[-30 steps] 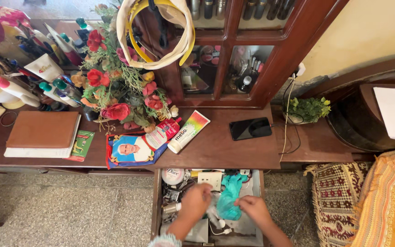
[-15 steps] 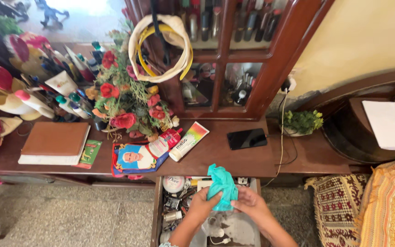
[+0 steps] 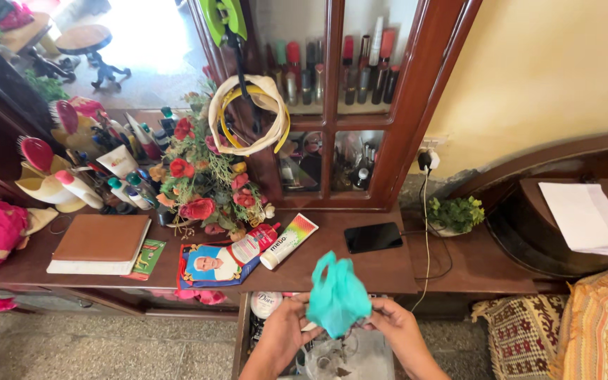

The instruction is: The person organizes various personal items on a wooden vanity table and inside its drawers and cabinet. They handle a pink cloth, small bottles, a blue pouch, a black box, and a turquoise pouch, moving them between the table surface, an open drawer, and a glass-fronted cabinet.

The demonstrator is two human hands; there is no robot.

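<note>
- The left hand (image 3: 284, 331) and the right hand (image 3: 388, 325) both pinch the lower edges of a small teal plastic bag (image 3: 336, 297), fingers clenched on it from either side.
- The teal plastic bag is held up in the air between the two hands, above the open drawer (image 3: 242, 331) and in front of the edge of the wooden shelf (image 3: 388, 271).
- The bag looks thin, crumpled and softly bunched, a flat blue-green all over; a loop handle stands up at its top and the body widens toward the hands.
- Below the hands the drawer shows a clear plastic bag (image 3: 339, 359) with dark bits in it and a round white jar lid (image 3: 267, 303) at the back left corner.
- On the shelf just behind the bag lie a white tube with a rainbow-coloured end (image 3: 288, 241), a red-and-white bottle (image 3: 255, 245) on its side and a printed cloth pouch with a portrait (image 3: 212, 265).
- A black phone (image 3: 373, 237) lies flat to the right of the tube, with a cable running up to a wall plug (image 3: 426, 161).
- Farther left sit a brown notebook (image 3: 100, 242) and a bunch of artificial flowers (image 3: 205, 179).
- A glass-fronted cabinet (image 3: 332, 105) rises behind them.
</note>
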